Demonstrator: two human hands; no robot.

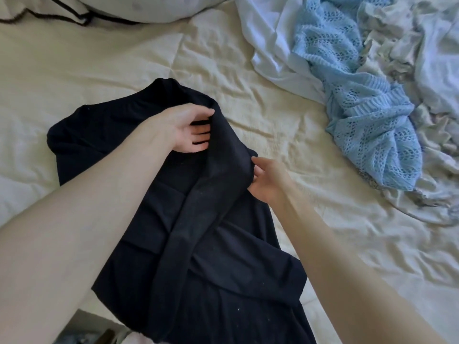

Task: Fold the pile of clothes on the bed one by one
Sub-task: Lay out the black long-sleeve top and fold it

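Observation:
A black garment (pixel 218 256) lies spread on the cream bed cover, running from the middle of the bed down to its near edge. A raised fold of it stands between my hands. My left hand (pixel 188 129) grips the top of that fold near the collar, thumb over the cloth and fingers tucked under it. My right hand (pixel 267 180) pinches the fold's right edge lower down. A pile of unfolded clothes lies at the right: a light blue openwork knit (pixel 367 115), white cloth (pixel 270 36) and pale crumpled fabric (pixel 427 58).
The wrinkled cream bed cover (pixel 124 63) stretches across the view. A white pillow with black piping (pixel 139 8) lies at the top left. The bed's near edge (pixel 99 326) shows at the bottom left, with floor below it.

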